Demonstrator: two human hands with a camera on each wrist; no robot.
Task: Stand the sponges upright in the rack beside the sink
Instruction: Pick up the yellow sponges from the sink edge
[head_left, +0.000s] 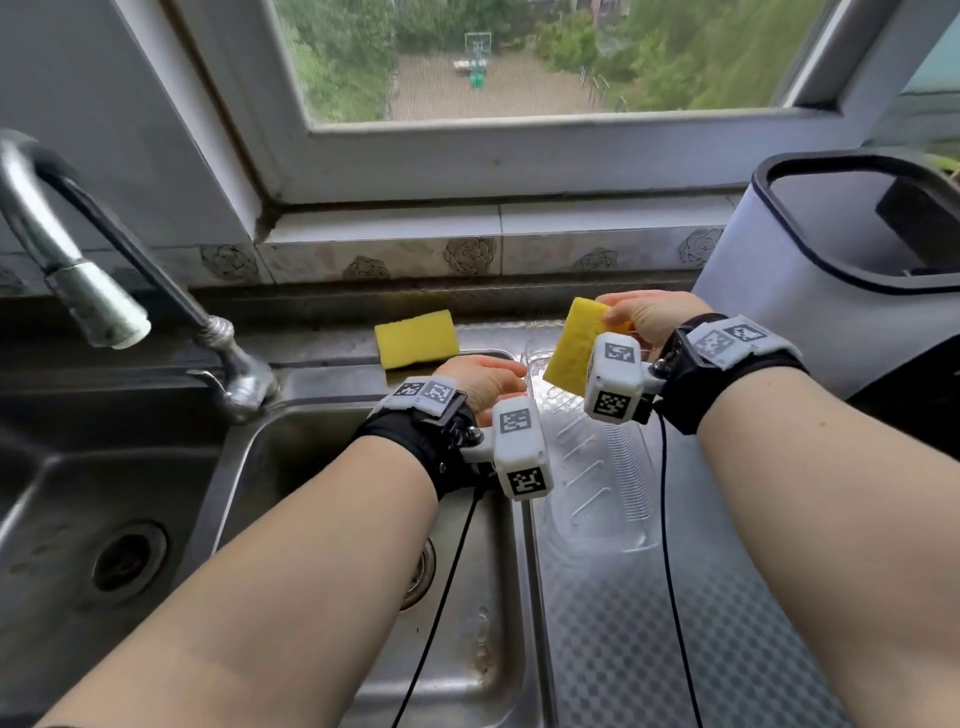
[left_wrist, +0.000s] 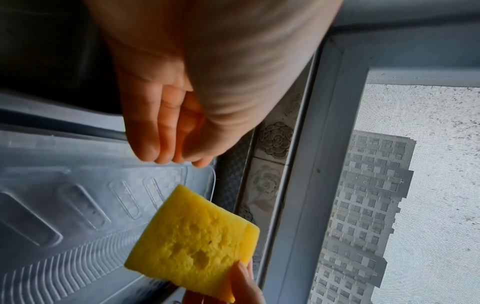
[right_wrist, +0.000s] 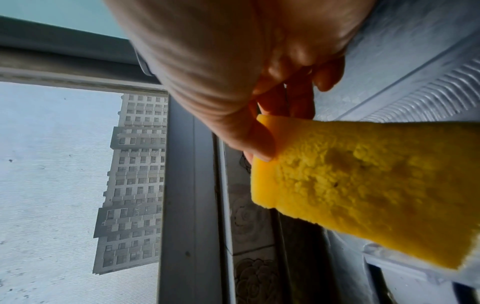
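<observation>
My right hand (head_left: 631, 314) pinches the top corner of a yellow sponge (head_left: 574, 348), which hangs tilted above the far end of the clear plastic rack (head_left: 597, 467). The same sponge (right_wrist: 363, 183) fills the right wrist view, thumb and fingers (right_wrist: 257, 144) clamped on its edge. In the left wrist view this sponge (left_wrist: 192, 240) hovers over the rack (left_wrist: 64, 205). My left hand (head_left: 485, 382) rests at the rack's left edge, fingers (left_wrist: 155, 133) straight and holding nothing. A second yellow sponge (head_left: 415, 339) lies flat on the steel ledge behind the sink.
The steel sink (head_left: 291, 519) with its faucet (head_left: 93, 296) lies left of the rack. A white bin with a dark rim (head_left: 831, 291) stands at the right. The tiled window sill (head_left: 467, 234) runs along the back.
</observation>
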